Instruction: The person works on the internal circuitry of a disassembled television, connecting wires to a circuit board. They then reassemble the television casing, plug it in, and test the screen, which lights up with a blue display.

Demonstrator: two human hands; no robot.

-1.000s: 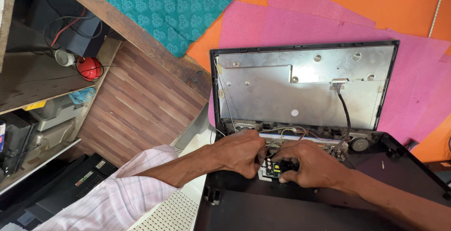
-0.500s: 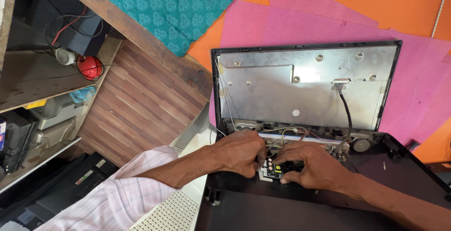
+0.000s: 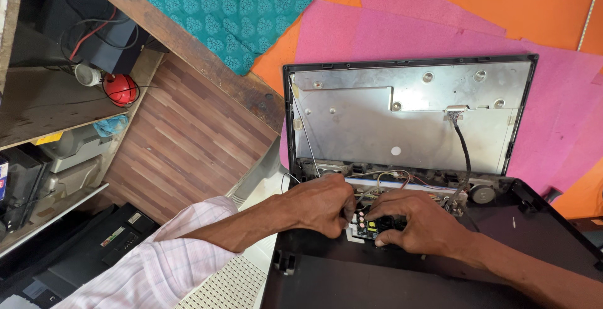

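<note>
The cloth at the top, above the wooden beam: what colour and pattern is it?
The cloth is teal with a repeating lighter leaf-like print, seen in the head view.

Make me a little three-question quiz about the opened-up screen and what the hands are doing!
1. True or false: the left hand and the right hand are both at the small circuit board.
2. What colour is the cable that runs down the metal back panel?
3. The round red thing lies: A) on the panel, B) on the wooden shelf at the left, C) in a hand.

Key: 1 true; 2 black; 3 B.
</note>
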